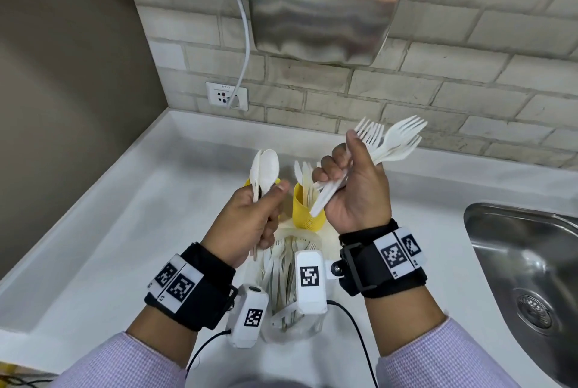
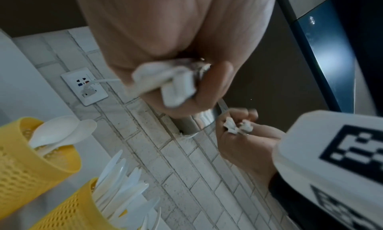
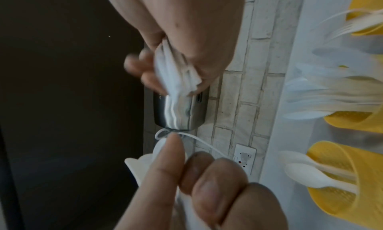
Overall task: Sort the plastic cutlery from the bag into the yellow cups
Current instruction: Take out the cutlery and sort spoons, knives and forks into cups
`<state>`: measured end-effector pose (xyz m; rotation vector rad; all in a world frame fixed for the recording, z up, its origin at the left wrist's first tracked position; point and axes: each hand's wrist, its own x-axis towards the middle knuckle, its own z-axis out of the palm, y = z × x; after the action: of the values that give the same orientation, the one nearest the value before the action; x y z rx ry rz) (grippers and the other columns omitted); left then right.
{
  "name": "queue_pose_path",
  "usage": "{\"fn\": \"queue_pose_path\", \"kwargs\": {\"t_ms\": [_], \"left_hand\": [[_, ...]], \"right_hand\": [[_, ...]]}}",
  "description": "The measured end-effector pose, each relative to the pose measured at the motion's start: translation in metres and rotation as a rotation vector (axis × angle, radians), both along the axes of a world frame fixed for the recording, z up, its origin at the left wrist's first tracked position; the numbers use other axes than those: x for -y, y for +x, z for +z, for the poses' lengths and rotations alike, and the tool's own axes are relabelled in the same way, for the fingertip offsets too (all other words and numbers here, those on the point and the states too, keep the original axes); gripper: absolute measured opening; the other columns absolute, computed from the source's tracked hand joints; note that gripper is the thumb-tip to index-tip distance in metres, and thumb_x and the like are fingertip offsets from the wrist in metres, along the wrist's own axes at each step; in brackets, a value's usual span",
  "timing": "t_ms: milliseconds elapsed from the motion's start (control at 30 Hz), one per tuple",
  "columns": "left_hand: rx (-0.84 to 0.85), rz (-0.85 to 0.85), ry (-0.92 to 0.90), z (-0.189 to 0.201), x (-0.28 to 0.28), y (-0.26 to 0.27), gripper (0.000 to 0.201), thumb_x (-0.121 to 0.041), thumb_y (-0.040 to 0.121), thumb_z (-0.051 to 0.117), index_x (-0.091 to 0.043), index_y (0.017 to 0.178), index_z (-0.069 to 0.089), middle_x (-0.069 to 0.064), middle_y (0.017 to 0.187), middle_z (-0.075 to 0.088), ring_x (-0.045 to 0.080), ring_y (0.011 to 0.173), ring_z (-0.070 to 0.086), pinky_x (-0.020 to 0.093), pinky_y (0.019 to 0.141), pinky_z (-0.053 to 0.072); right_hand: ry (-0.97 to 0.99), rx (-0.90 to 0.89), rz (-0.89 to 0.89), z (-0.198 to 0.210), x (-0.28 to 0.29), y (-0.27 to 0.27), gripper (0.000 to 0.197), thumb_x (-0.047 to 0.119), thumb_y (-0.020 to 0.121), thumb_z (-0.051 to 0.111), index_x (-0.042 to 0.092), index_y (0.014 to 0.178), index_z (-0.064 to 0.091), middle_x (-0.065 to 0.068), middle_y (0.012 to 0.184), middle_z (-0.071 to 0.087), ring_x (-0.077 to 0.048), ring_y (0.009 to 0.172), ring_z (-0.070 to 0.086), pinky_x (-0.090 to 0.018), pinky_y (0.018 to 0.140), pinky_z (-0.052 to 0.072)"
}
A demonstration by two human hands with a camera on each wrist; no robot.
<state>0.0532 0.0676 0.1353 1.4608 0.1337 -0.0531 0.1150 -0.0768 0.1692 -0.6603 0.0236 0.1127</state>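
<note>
My left hand (image 1: 261,209) grips the handles of white plastic spoons (image 1: 267,167), bowls pointing up. My right hand (image 1: 341,181) grips a bunch of white forks (image 1: 392,140), tines up and to the right. Both hands are raised above the counter. Behind the left hand is a yellow cup (image 1: 248,182) with spoons (image 2: 60,133) in it. A second yellow cup (image 1: 308,211) holds knives (image 2: 122,181). The right wrist view shows a third yellow cup (image 3: 366,18) with forks. Below my wrists lies the clear bag (image 1: 283,281), with several white pieces in it.
White counter (image 1: 125,231) in a corner of brick wall and plain side wall. A steel sink (image 1: 528,265) lies to the right. A steel hand dryer (image 1: 325,3) hangs above, with its cord plugged into an outlet (image 1: 226,96).
</note>
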Motion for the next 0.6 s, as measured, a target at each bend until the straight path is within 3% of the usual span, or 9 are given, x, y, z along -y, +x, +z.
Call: {"fn": "queue_pose_path", "kwargs": {"t_ms": [67, 133, 167, 233, 333, 400, 467, 533, 600], "left_hand": [[-0.025, -0.004, -0.061, 0.000, 0.002, 0.002, 0.033, -0.036, 0.102, 0.054, -0.008, 0.084, 0.054, 0.007, 0.071, 0.054, 0.015, 0.049, 0.047, 0.026, 0.042, 0.044], [-0.080, -0.033, -0.229, 0.001, 0.005, 0.002, 0.035, -0.035, 0.103, 0.050, -0.002, 0.097, 0.059, 0.014, 0.087, 0.070, 0.024, 0.067, 0.069, 0.034, 0.060, 0.061], [-0.107, -0.045, -0.323, 0.001, 0.006, 0.003, 0.036, -0.035, 0.103, 0.050, -0.001, 0.097, 0.058, 0.017, 0.094, 0.074, 0.032, 0.081, 0.075, 0.039, 0.073, 0.064], [-0.149, -0.057, -0.451, 0.001, 0.006, 0.004, 0.035, -0.036, 0.103, 0.050, -0.003, 0.094, 0.055, 0.022, 0.100, 0.074, 0.040, 0.098, 0.073, 0.044, 0.085, 0.062], [-0.169, -0.094, -0.548, 0.003, 0.006, 0.006, 0.038, -0.039, 0.102, 0.050, -0.002, 0.105, 0.054, 0.024, 0.099, 0.070, 0.036, 0.095, 0.073, 0.042, 0.080, 0.062], [-0.152, -0.130, -0.540, 0.001, 0.004, 0.007, 0.052, -0.042, 0.101, 0.049, 0.008, 0.115, 0.057, 0.033, 0.114, 0.063, 0.038, 0.105, 0.069, 0.044, 0.085, 0.061], [-0.133, -0.140, -0.486, -0.002, 0.001, 0.006, 0.061, -0.043, 0.100, 0.053, 0.010, 0.130, 0.055, 0.037, 0.131, 0.054, 0.046, 0.119, 0.057, 0.050, 0.098, 0.056], [-0.116, -0.133, -0.466, -0.006, -0.003, 0.004, 0.054, -0.043, 0.099, 0.057, 0.007, 0.121, 0.057, 0.033, 0.123, 0.051, 0.047, 0.114, 0.051, 0.054, 0.099, 0.054], [-0.093, -0.131, -0.411, -0.007, -0.005, 0.004, 0.037, -0.042, 0.099, 0.057, -0.004, 0.102, 0.059, 0.026, 0.114, 0.054, 0.044, 0.106, 0.057, 0.059, 0.095, 0.054]], "right_hand": [[-0.061, 0.126, -0.086, 0.006, -0.003, -0.004, 0.018, 0.014, 0.100, 0.062, 0.020, 0.087, 0.051, 0.005, 0.050, 0.033, -0.008, 0.036, 0.030, -0.020, 0.039, 0.033], [-0.150, 0.277, -0.185, 0.012, -0.005, -0.009, 0.016, 0.010, 0.096, 0.067, 0.019, 0.097, 0.054, 0.005, 0.053, 0.037, -0.009, 0.036, 0.027, -0.020, 0.041, 0.031], [-0.199, 0.342, -0.222, 0.014, -0.007, -0.011, 0.015, 0.009, 0.094, 0.068, 0.018, 0.095, 0.056, 0.006, 0.055, 0.042, -0.011, 0.036, 0.029, -0.021, 0.043, 0.032], [-0.278, 0.437, -0.243, 0.015, -0.012, -0.015, 0.015, 0.012, 0.092, 0.071, 0.020, 0.086, 0.060, 0.005, 0.055, 0.047, -0.015, 0.038, 0.033, -0.027, 0.047, 0.033], [-0.445, 0.502, -0.189, 0.005, -0.021, -0.021, 0.020, 0.024, 0.090, 0.073, 0.018, 0.078, 0.059, 0.002, 0.053, 0.049, -0.019, 0.044, 0.041, -0.036, 0.052, 0.037], [-0.517, 0.460, -0.136, -0.005, -0.028, -0.026, 0.027, 0.030, 0.089, 0.074, 0.016, 0.074, 0.057, 0.005, 0.055, 0.053, -0.014, 0.047, 0.050, -0.030, 0.056, 0.044], [-0.527, 0.430, -0.113, -0.010, -0.031, -0.028, 0.024, 0.030, 0.088, 0.076, 0.024, 0.072, 0.058, 0.012, 0.058, 0.055, -0.006, 0.050, 0.052, -0.025, 0.058, 0.044], [-0.526, 0.413, -0.111, -0.008, -0.031, -0.027, 0.032, 0.023, 0.091, 0.076, 0.027, 0.066, 0.055, 0.012, 0.054, 0.050, -0.007, 0.046, 0.047, -0.024, 0.054, 0.042], [-0.525, 0.370, -0.091, -0.002, -0.026, -0.026, 0.040, 0.014, 0.092, 0.075, 0.027, 0.061, 0.054, 0.008, 0.047, 0.043, -0.011, 0.038, 0.039, -0.022, 0.046, 0.039]]}}
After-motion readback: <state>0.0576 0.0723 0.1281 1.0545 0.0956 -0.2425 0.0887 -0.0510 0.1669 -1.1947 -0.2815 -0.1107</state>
